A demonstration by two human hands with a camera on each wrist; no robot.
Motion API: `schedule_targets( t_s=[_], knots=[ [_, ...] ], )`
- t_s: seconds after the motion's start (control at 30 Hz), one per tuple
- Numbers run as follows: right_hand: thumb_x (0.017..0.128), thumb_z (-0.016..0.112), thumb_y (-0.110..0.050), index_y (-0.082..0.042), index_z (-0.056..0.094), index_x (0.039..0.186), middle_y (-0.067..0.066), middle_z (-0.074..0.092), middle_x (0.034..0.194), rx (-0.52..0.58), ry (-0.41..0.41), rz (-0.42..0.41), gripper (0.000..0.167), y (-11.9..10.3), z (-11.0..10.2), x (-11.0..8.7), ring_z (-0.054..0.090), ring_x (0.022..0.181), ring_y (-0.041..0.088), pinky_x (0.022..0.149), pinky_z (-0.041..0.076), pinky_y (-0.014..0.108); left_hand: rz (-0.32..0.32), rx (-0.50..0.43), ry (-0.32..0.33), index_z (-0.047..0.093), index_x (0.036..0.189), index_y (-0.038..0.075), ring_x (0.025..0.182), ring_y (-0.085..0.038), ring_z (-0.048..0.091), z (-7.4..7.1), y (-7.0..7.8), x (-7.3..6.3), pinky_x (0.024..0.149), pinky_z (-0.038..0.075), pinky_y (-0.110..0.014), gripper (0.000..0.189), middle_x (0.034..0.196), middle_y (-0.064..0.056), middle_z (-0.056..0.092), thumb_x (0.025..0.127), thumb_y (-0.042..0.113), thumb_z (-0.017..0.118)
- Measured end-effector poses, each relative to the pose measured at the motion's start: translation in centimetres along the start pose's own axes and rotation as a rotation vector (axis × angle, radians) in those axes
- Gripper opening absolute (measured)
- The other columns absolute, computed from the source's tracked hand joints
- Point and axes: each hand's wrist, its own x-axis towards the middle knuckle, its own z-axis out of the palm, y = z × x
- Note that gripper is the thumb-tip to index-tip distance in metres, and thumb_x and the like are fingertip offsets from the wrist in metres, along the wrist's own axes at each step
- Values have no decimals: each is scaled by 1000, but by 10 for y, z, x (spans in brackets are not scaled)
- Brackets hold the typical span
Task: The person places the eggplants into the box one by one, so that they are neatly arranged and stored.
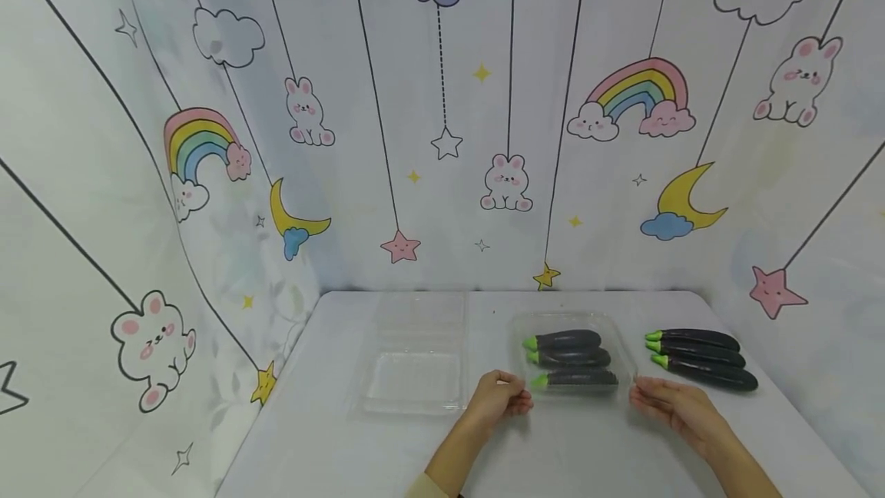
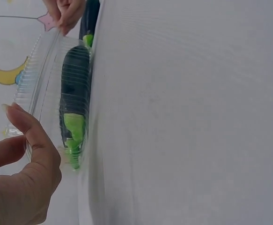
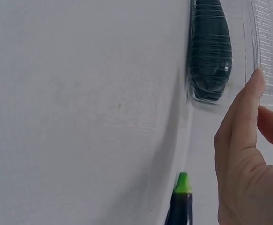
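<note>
The clear container point(image 1: 622, 352) sits on the surface point(image 1: 567, 452), right of centre, three eggplants point(image 1: 574, 358) inside and its lid apparently down. Left hand point(image 1: 496, 398): thumb and fingers pinching the rim at the near left corner. Right hand point(image 1: 681, 413): fingers fairly straight, pinching the rim against the thumb at the near right corner. Reason, as judged: opposed corner grips steady the box and press lid and base edges together. Orientation: the container's long axis runs left to right; the eggplants lie parallel to it, green stem ends leftward – presumably to fit its length. Loose eggplants point(image 1: 701, 352), three counted, lie to the right, stems also left – seemingly kept within reach. An open container point(image 1: 415, 383) stands to the left
</note>
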Motion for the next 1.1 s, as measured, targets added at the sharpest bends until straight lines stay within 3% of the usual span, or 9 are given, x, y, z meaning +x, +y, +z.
schedule_targets(
  t_s=[0.27,0.67,1.1],
  knots=[
    [104,61,-2,-3,74,108,11,78,104,84,-12,-37,13,-10,2,11,76,99,19,100,59,41,18,-51,48,55,111,-7,73,-15,71,9,3,20,73,64,-27,14,88,-15,71,101,0,62],
    [105,58,0,-3,75,106,12,78,103,182,-11,-22,17,-20,-1,30,77,98,21,103,56,43,33,-100,91,53,112,-7,76,-14,71,18,9,44,78,64,-27,14,91,-16,70,101,-2,60],
    [106,52,5,-6,77,105,12,77,103,243,-47,-83,27,-21,-5,34,76,99,20,99,59,37,38,-164,134,53,111,-8,74,-13,70,31,8,60,80,65,-29,12,88,-15,68,101,-4,59]
  ],
)
